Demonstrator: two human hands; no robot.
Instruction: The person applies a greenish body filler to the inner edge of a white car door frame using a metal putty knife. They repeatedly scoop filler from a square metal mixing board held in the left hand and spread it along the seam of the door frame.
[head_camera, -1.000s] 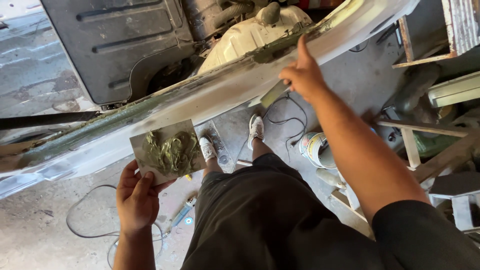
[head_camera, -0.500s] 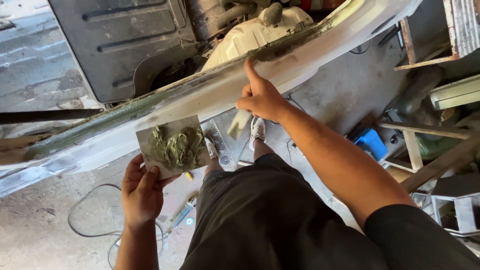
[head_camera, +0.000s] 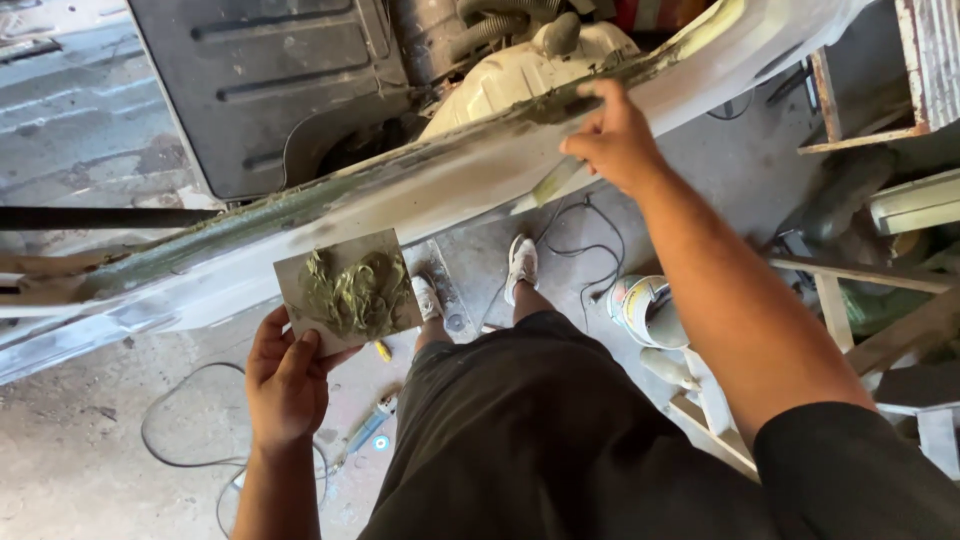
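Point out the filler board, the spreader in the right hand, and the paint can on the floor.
Filler board (head_camera: 300, 275), head view: bare grey corner beside the green filler.
Spreader (head_camera: 548, 186), head view: pale blade below the right hand, against the white body panel.
Paint can (head_camera: 640, 305), head view: its side wall.

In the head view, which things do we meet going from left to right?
Left hand → board of green filler → white shoes → right hand holding spreader → open can → wooden frame.

Concrete floor (head_camera: 60, 470) with cables (head_camera: 175, 415), paint can (head_camera: 645, 305).
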